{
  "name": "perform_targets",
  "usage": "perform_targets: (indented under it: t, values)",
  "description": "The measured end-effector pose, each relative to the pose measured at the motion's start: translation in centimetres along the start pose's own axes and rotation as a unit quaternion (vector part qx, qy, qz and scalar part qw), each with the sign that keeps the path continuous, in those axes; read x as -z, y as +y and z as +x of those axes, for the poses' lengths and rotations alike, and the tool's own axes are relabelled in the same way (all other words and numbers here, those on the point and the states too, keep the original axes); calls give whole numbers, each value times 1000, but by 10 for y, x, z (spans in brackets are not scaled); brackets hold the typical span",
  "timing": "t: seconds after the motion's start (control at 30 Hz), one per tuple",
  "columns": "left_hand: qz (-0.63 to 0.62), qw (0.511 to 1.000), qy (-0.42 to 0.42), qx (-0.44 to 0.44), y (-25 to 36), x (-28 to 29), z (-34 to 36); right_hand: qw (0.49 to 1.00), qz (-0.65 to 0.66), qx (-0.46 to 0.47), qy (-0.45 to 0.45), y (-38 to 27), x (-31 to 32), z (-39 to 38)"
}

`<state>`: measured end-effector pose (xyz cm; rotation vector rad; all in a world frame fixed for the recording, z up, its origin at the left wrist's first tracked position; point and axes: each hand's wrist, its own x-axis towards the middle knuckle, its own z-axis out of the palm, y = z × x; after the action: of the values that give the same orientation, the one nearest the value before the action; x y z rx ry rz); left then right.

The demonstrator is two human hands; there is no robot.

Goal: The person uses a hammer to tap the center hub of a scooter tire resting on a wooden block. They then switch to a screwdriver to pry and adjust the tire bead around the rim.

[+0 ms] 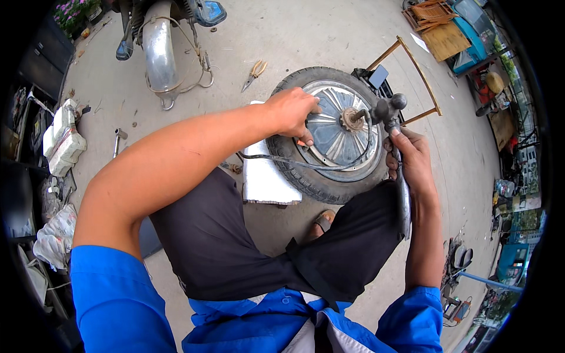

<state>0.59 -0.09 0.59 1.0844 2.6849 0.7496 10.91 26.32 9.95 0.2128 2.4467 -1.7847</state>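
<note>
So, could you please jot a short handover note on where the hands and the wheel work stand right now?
Left hand: gripping the rim of the scooter wheel, steadying it on the concrete ground.
Right hand: holding a long wrench, its head beside the axle nut.
A black cable trails from the wheel; pliers lie behind it.
Done: wheel is off and lying flat.
Left: the axle nut is still on the hub.

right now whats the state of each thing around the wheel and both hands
black-tyred silver hub wheel: lying flat on the concrete, axle up
left hand: gripping the wheel's rim
right hand: closed on the tool handle
grey metal wrench-like tool: head at the axle
white folded cloth: flat, partly under the tyre
yellow-handled pliers: lying unused
</note>
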Motion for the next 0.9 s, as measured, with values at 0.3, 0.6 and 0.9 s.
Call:
perform_targets:
  t: [0.3,0.6,0.9]
  values:
    - [-2,1000,-7,10,0,-1,-3,1000,-12,-12,-15,0,0,0]
    - [-7,1000,-3,9,2,-1,-1,999,-15,-43,-12,0,5,5]
    - [-6,1000,7,-9,-1,1,0,1000,8,-24,5,-2,5,6]
